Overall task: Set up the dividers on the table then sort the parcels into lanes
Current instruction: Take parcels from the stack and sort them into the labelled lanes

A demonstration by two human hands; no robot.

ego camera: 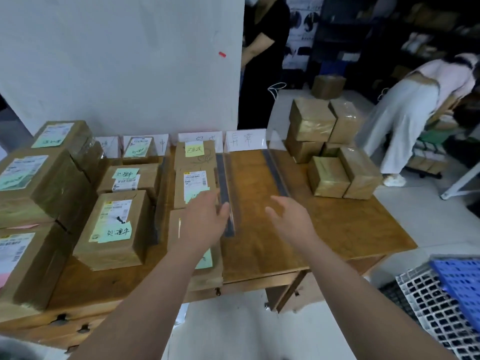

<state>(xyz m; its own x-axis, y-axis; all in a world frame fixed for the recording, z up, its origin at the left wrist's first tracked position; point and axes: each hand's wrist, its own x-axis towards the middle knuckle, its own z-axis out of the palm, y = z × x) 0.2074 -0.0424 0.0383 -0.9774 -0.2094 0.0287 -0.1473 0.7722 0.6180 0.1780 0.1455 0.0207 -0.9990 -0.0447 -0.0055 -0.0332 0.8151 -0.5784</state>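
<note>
Left hand [205,219]: fingers straight, holding nothing, over a labelled parcel [193,185], thumb just beside the divider [224,188]; contact unclear. Right hand [291,219]: spread wide, empty, above the bare lane on the table [337,224], at 3 o'clock of that divider. Second divider [276,175] at 12 o'clock of the right hand. Sorted parcels [114,229] at 9 o'clock. Unlabelled stack [330,149] at 2 o'clock. Label cards [245,140] on the far edge, 12 o'clock.

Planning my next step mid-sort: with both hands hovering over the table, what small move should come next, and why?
Probably reach the right hand to the nearest parcel in the right-side stack: it and the left hand hold nothing, and that stack sits outside the dividers.
</note>
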